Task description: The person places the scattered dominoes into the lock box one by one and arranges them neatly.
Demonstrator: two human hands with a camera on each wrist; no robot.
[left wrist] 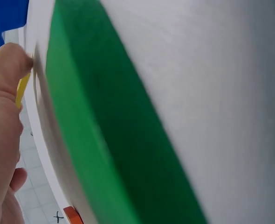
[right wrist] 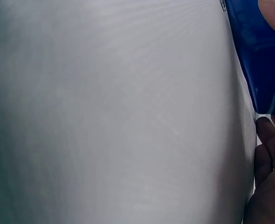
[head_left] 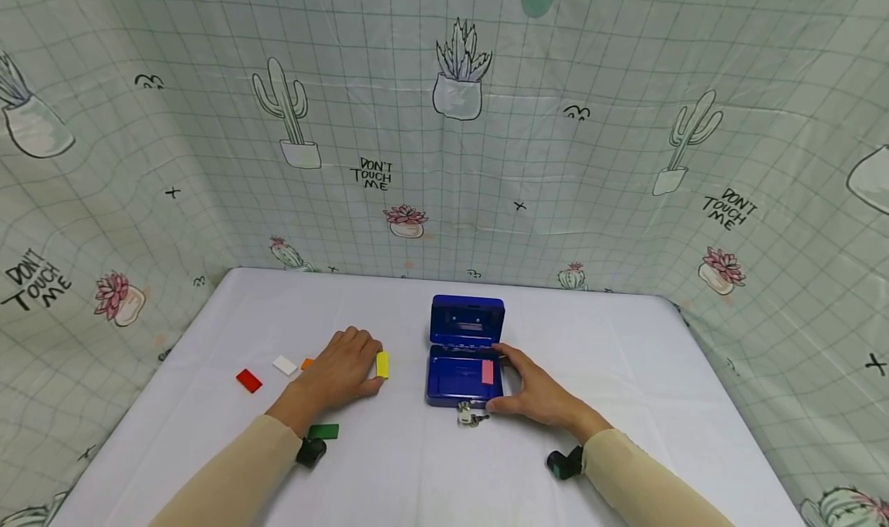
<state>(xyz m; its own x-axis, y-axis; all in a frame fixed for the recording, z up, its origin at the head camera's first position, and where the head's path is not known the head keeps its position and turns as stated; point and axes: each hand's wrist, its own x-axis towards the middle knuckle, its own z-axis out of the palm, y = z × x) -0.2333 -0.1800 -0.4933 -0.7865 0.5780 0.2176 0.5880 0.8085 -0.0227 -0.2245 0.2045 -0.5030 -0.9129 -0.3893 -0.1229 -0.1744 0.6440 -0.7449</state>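
My left hand (head_left: 343, 365) pinches a yellow block (head_left: 382, 365) by its ends, thumb at the near end and fingertips at the far one. In the left wrist view the thumb hides most of the yellow block (left wrist: 22, 89). A blue metal cash box (head_left: 444, 397) stands with its lid up, to the right of that hand. Inside, against the right wall of the box, lies a pink block (head_left: 488, 372). My right hand (head_left: 538, 392) holds the box's right side, thumb at the front corner and fingers toward the hinge.
A lock with keys (head_left: 467, 415) is at the box's front edge. Left of and beneath my left arm lie a red block (head_left: 248, 380), a white block (head_left: 285, 365), a partly hidden orange block (head_left: 306, 363) and a green block (head_left: 324, 431). Printed cloth hangs around the white table (head_left: 590, 342).
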